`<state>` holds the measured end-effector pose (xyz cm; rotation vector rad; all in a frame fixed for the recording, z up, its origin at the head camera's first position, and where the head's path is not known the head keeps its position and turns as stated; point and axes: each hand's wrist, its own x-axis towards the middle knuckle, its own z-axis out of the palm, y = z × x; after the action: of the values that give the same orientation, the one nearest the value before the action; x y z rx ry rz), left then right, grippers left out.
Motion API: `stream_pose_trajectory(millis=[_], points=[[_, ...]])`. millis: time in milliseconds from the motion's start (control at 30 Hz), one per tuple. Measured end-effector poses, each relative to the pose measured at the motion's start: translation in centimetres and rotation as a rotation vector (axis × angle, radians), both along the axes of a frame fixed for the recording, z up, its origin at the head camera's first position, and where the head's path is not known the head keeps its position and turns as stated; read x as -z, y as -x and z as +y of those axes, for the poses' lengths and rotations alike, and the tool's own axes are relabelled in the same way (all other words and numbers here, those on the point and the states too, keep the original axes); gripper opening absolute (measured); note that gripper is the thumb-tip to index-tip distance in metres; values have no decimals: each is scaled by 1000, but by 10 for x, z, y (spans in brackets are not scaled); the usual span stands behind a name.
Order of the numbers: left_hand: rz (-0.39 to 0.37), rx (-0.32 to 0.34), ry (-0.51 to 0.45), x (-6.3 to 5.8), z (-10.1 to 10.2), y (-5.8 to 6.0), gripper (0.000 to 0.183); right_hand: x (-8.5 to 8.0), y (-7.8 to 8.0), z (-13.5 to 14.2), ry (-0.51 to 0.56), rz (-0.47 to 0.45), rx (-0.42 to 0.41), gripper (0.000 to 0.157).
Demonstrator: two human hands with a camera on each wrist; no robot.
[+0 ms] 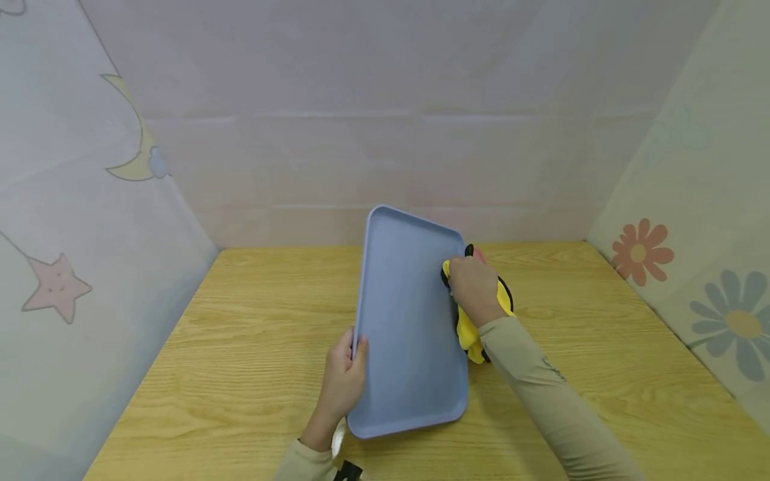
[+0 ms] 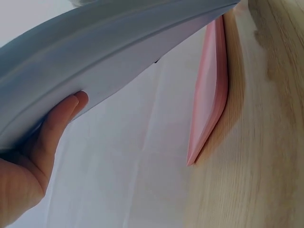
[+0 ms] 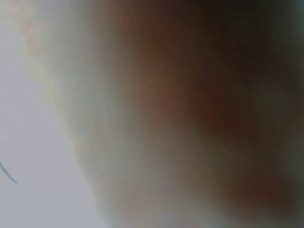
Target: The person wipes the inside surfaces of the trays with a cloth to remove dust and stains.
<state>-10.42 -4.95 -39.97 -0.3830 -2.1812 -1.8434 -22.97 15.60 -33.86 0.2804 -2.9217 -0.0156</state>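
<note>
My left hand (image 1: 344, 377) grips the left rim of a blue rectangular tray (image 1: 409, 321), thumb on the inner side. The tray is tilted up over the table, its inside facing me. At the tray's right rim, my right hand (image 1: 475, 284) holds a bunched yellow cloth with black edging (image 1: 469, 334). Part of the cloth hangs below the hand, outside the rim. In the left wrist view, the left fingers (image 2: 59, 118) press on the underside of the blue tray (image 2: 114, 57). The right wrist view is blurred.
A pink tray (image 2: 211, 85) lies on the wooden table (image 1: 252, 347), mostly hidden behind the blue tray in the head view. Printed cloth walls (image 1: 385, 153) enclose the table at the back and both sides.
</note>
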Motion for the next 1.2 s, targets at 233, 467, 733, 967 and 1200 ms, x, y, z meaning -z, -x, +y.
stream_pose_trajectory(millis=[233,467,733,967,1200], points=[[13,-13,1,0,2,0,19,7,1,5,69,78,-9,44],[25,-33,1,-1,3,0,20,5,0,4,368,-32,-46,27],[-1,-76,3,-2,4,1,18,1,-3,5,677,-149,-125,23],[4,-60,-19,-1,7,4,20,-4,-10,-5,778,-70,-254,20],[-14,-76,-42,0,11,4,21,-10,-18,-25,788,-76,-317,22]])
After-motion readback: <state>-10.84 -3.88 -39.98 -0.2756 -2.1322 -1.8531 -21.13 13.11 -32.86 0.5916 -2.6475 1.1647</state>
